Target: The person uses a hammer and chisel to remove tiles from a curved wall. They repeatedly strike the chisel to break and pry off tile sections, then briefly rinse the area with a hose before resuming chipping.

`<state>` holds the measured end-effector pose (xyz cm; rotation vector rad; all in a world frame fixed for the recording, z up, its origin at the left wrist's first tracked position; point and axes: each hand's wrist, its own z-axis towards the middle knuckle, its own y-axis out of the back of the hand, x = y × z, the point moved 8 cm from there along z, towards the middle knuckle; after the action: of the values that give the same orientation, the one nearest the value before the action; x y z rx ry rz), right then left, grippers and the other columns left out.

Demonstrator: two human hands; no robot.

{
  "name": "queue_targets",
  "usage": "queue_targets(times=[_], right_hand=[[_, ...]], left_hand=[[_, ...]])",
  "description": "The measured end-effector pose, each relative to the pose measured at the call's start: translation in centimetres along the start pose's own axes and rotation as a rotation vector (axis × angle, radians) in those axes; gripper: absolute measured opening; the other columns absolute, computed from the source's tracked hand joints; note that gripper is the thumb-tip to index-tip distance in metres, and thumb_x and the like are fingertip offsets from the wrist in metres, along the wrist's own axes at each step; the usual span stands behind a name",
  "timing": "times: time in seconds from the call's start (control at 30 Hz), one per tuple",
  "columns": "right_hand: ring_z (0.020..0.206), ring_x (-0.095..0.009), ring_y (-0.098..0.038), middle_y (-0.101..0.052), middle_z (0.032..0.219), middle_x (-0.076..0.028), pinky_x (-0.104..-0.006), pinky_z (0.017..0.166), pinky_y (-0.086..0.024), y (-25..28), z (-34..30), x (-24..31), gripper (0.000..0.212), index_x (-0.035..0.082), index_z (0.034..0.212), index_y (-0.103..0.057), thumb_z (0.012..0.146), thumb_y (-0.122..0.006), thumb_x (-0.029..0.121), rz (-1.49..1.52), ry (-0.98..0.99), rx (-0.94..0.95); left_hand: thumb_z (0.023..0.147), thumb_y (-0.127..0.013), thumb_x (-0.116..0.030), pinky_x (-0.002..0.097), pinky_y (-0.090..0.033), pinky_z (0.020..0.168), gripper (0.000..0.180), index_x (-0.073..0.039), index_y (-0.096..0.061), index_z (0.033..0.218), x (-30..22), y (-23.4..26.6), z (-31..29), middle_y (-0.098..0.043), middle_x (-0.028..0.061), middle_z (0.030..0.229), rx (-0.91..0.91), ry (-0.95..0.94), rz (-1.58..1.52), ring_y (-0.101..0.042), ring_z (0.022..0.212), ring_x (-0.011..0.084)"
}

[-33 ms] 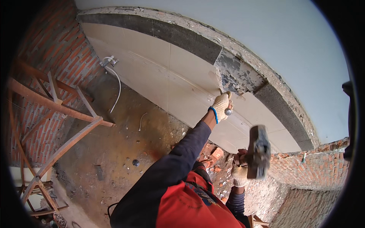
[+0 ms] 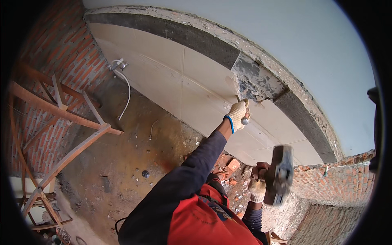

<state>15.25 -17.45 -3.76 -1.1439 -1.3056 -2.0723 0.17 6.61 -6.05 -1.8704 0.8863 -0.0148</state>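
Observation:
My left hand [image 2: 237,113], in a cream knit glove with a blue cuff, is closed around a metal chisel [image 2: 245,121]. The chisel's round struck end sticks out below the fist, and its other end meets the broken tile edge above. Around that edge, beige wall tiles [image 2: 204,83] give way to a chipped patch of bare grey mortar [image 2: 258,75]. My right hand [image 2: 258,183], gloved with its fingertips bare, grips a sledgehammer [image 2: 279,175]. The heavy head is slightly blurred and hangs to the lower right of the chisel, apart from it. Most of its handle is hidden.
Dark grey border tiles [image 2: 196,36] run along the wall's top. A tap with a white hose [image 2: 127,87] hangs at the far left. Wooden trestles [image 2: 69,157] stand on the left. Brick rubble [image 2: 233,165] lies on the floor near my feet. A brick wall [image 2: 335,181] rises at right.
The sledgehammer head has dropped a little and shifted slightly right, with my right hand. My left hand and the chisel stay in nearly the same place.

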Motion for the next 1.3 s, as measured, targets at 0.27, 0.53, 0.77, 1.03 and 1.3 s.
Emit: queue_targets(times=[0.27, 0.53, 0.77, 1.03, 1.3], right_hand=[[0.063, -0.011, -0.05, -0.055, 0.078, -0.006, -0.0237, 0.057, -0.041, 0.7, -1.3, 3.9, 0.025, -0.002, 0.097, -0.05, 0.075, -0.058, 0.008, 0.504, 0.154, 0.203], [0.062, -0.013, -0.055, -0.061, 0.073, -0.007, -0.0258, 0.056, -0.042, -7.1, 4.0, 3.9, 0.016, -0.003, 0.087, -0.056, 0.072, -0.055, 0.0, -0.151, 0.084, 0.31], [0.056, -0.009, -0.042, -0.049, 0.064, -0.002, -0.0237, 0.053, -0.038, -4.7, 3.1, 5.7, 0.02, -0.002, 0.094, -0.057, 0.077, -0.061, 0.009, 0.303, 0.192, 0.185], [0.053, -0.013, -0.049, -0.051, 0.061, -0.005, -0.0268, 0.051, -0.041, -6.4, 3.9, 2.4, 0.009, 0.002, 0.076, -0.053, 0.074, -0.059, 0.009, -0.202, 0.557, 0.083], [0.056, -0.009, -0.043, -0.051, 0.073, -0.003, -0.0234, 0.047, -0.037, -4.1, 1.2, 1.5, 0.025, -0.001, 0.097, -0.051, 0.077, -0.058, 0.011, 0.999, -0.346, 0.243]], left_hand=[[0.089, -0.038, -0.018, 0.0257, -0.031, 0.037, 0.017, -0.018, -0.05, 0.077, 0.2, -0.7, -0.7, -0.04, -0.0019, 0.055, -0.019, -0.023, 0.025, -0.037, 0.039, 0.01], [0.09, -0.042, -0.016, 0.0259, -0.031, 0.04, 0.013, -0.015, -0.048, 0.078, -0.5, -1.1, 0.3, -0.04, -0.0022, 0.057, 0.119, -0.084, 0.112, -0.037, 0.043, 0.0091], [0.088, -0.041, -0.015, 0.0246, -0.033, 0.04, 0.015, -0.017, -0.048, 0.075, 0.1, 0.1, 0.4, -0.041, -0.0024, 0.056, 0.005, -0.006, 0.083, -0.039, 0.044, 0.0089], [0.089, -0.042, -0.018, 0.0238, -0.03, 0.036, 0.015, -0.019, -0.051, 0.077, 0.2, -0.2, 0.0, -0.041, -0.0026, 0.055, -0.001, 0.066, 0.007, -0.039, 0.041, 0.009], [0.091, -0.036, -0.017, 0.0242, -0.029, 0.034, 0.019, -0.02, -0.047, 0.077, -0.2, -1.0, -0.3, -0.04, -0.0033, 0.055, 0.028, 0.05, 0.044, -0.036, 0.039, 0.0074]])
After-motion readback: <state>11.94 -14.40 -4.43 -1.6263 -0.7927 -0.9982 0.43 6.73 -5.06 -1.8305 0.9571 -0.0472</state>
